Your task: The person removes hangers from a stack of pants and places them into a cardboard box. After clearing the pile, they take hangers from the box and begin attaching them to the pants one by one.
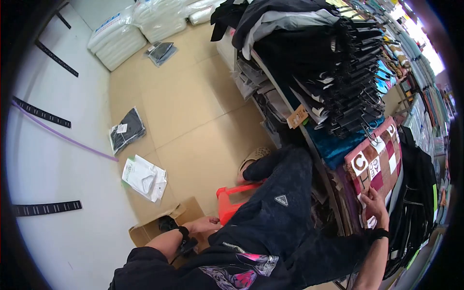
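Note:
My left hand (205,224) is low beside an open cardboard box (191,210), its curled fingers at the edge of a red plastic stool (226,207). My leg and clothing hide part of the stool. On the right, my right hand (375,205) has its fingers bent at the near edge of a folded patterned cloth (380,155) in pink, brown and white squares with letters. The cloth lies on the stacked goods, just below a metal hanger hook. Inside the box is a dark object I cannot make out.
Black clip hangers with dark garments (309,53) are piled on the rack beside my leg. Bagged dark garments (128,129) and a white packet (145,178) lie on the tiled floor. White wrapped bundles (116,41) stand by the wall. Black bags (418,193) hang at right.

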Tool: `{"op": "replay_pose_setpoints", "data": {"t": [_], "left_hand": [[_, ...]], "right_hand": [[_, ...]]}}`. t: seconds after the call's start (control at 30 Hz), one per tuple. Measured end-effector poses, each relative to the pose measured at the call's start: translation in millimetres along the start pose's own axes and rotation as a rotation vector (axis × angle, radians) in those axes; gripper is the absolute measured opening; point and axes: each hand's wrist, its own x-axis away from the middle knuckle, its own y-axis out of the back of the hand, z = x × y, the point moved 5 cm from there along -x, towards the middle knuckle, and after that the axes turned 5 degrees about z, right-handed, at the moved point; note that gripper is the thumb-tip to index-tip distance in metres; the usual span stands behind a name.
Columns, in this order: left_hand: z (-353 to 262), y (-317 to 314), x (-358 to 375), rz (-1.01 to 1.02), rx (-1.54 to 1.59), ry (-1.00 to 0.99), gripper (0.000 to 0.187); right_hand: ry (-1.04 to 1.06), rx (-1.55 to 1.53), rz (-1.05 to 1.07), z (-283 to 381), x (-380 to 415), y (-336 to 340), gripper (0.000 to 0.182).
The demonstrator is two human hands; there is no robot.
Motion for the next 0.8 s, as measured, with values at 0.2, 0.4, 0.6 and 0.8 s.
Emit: {"op": "replay_pose_setpoints", "data": {"t": [0.2,0.4,0.6,0.8], "left_hand": [[5.2,-2.9,1.6,-0.013,0.08,-0.16,0.077],[18.4,-9.3,38.4,-0.375,0.241,-0.046,0.054],[79.9,-23.2,50.5,-0.94,0.52,-0.331,0.048],[50.6,-50.5,102.2,-1.127,0.715,-0.486,0.038]], "right_hand": [[-0.155,0.239,0.117,83.3,2.3,30.2,0.043],[-0.261,0.193,0.304,3.1,-63.1,32.6,0.043],[0.011,0.706,0.372,-10.3,-125.8,31.2,0.023],[-0.186,0.607,0.394,60.0,-96.7,20.2,0.045]]}}
